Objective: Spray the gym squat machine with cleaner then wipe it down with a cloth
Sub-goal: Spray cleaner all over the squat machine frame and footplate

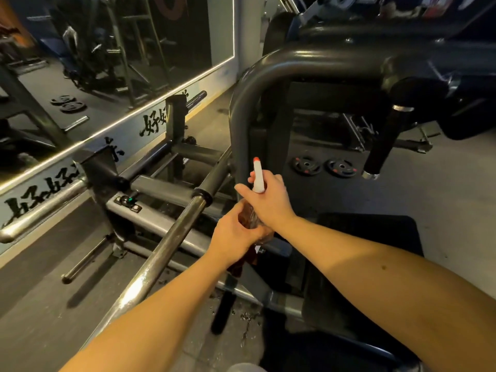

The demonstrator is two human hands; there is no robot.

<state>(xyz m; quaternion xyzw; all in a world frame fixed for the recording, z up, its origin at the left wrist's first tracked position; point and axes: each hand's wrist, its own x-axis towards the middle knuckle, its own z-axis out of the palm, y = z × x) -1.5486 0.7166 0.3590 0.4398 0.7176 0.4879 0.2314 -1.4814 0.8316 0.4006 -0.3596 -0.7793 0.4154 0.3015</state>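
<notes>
Spray bottle [258,178] — left hand [236,234] below, right hand [268,200] above

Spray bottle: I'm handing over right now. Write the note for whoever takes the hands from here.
Right hand: grips the spray bottle at its white trigger head, whose orange tip points toward the machine's curved frame tube.
Left hand: fingers curled round the bottle's body from below.
A dark red piece hangs under the left hand. It may be the cloth, but I cannot tell.
Done: the bottle is in hand and aimed. No wet patch shows on the frame.
Left: spray the machine, then wipe it down.
</notes>
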